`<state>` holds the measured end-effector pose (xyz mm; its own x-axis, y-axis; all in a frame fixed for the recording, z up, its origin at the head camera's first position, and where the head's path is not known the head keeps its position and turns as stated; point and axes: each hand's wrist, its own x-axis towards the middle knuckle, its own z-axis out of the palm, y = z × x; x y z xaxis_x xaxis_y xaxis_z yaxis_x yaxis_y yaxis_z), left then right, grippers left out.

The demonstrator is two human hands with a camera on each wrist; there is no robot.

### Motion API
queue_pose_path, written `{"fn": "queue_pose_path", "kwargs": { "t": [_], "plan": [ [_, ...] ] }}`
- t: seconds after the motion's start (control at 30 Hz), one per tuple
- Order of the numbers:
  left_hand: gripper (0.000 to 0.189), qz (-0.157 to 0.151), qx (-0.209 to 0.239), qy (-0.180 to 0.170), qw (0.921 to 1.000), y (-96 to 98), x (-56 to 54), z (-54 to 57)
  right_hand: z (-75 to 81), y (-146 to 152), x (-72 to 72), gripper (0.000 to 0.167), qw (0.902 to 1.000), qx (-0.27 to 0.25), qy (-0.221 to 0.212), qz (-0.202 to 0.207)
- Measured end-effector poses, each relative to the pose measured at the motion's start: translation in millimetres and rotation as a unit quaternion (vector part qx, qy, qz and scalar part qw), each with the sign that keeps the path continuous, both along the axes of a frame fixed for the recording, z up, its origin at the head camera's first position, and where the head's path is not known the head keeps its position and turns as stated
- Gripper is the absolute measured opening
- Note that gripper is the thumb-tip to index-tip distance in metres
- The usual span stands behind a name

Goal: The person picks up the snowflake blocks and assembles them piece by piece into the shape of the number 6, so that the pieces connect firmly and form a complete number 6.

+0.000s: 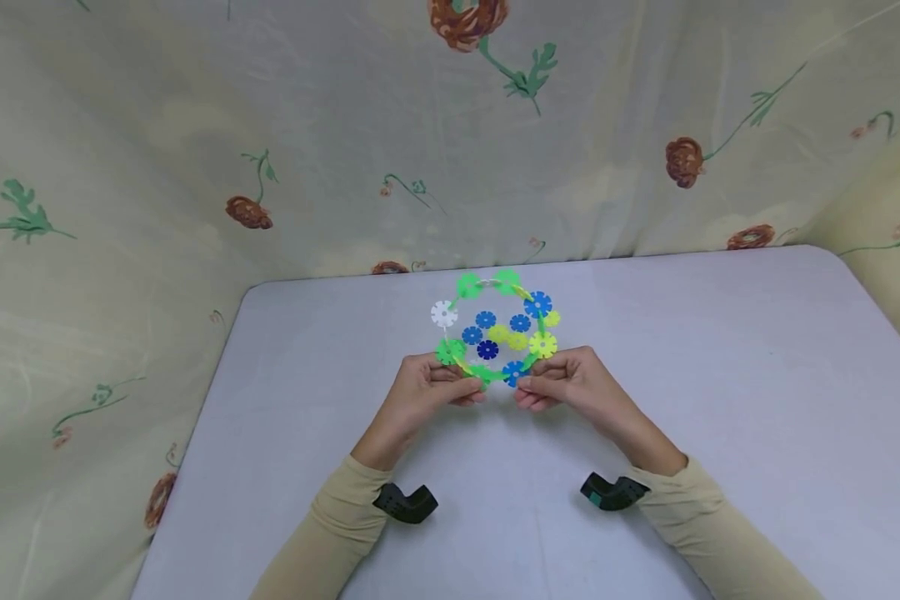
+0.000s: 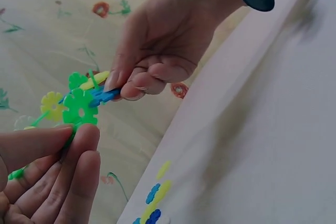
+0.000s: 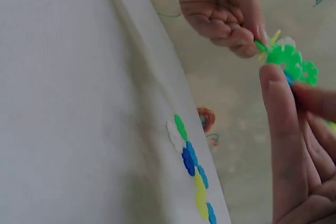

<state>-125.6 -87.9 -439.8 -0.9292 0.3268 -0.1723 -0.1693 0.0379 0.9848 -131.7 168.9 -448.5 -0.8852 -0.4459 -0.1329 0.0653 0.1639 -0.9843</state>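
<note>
A ring of interlocking snowflake discs (image 1: pixel 507 281) in green, blue, yellow and white is held up above the table by both hands. My left hand (image 1: pixel 427 385) pinches a green disc at the ring's lower left between thumb and fingers. On the lower right, my right hand (image 1: pixel 570 379) pinches a blue disc (image 1: pixel 515 373). The left wrist view shows a green disc (image 2: pixel 81 106) standing between the two hands' fingertips, with blue and yellow discs joined beside it. Fingers hide part of the ring's lower edge.
Loose discs (image 1: pixel 487 350) in blue and yellow lie on the table and show through the ring. A white cloth covers the table (image 1: pixel 330 333), whose back edge meets a flower-printed curtain (image 1: pixel 330 125). Black devices (image 1: pixel 407 503) sit at both sleeve cuffs.
</note>
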Motion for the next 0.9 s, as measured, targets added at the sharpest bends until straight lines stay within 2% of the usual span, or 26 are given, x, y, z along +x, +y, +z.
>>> {"fn": "queue_pose_path", "kwargs": {
  "t": [0.1,0.17,0.3,0.43,0.57,0.63,0.7,0.8,0.9],
  "plan": [
    [0.02,-0.005,0.002,0.001,1.0,-1.9,-0.8,3.1,2.2,6.9,-3.0,0.034,0.9994,0.029,-0.005,0.017],
    [0.019,-0.017,0.004,0.005,0.9998,-2.3,-1.4,3.5,3.8,14.5,-5.8,0.041,0.9992,0.036,-0.011,0.011],
    [0.018,-0.038,-0.002,-0.002,0.9993,-1.2,-0.1,2.1,4.6,27.4,-10.9,0.058,0.9987,0.012,-0.006,-0.049],
    [0.016,-0.058,-0.011,-0.029,0.9978,0.3,2.5,-1.1,3.2,29.0,-12.9,0.062,0.9966,0.009,0.0,-0.081],
    [0.021,-0.1,-0.066,-0.046,0.9917,-7.5,1.8,-1.0,-0.2,28.3,-14.4,0.062,0.9967,0.019,-0.008,-0.078],
    [0.026,-0.098,-0.11,-0.04,0.9883,-15.8,-0.8,0.2,-2.1,28.7,-15.0,0.062,0.9969,0.02,-0.014,-0.075],
    [0.032,-0.077,-0.138,-0.037,0.9868,-23.7,-5.4,0.2,-4.1,28.3,-15.3,0.063,0.9969,0.022,-0.025,-0.071],
    [0.047,-0.045,-0.14,-0.042,0.9882,-30.1,-12.2,-2.9,-9.4,26.1,-15.3,0.061,0.9976,0.022,-0.038,-0.054],
    [0.058,-0.058,-0.127,-0.058,0.9884,-31.8,-17.3,-8.7,-14.9,20.5,-15.9,0.059,0.9988,0.01,-0.041,-0.027]
  ]
}}
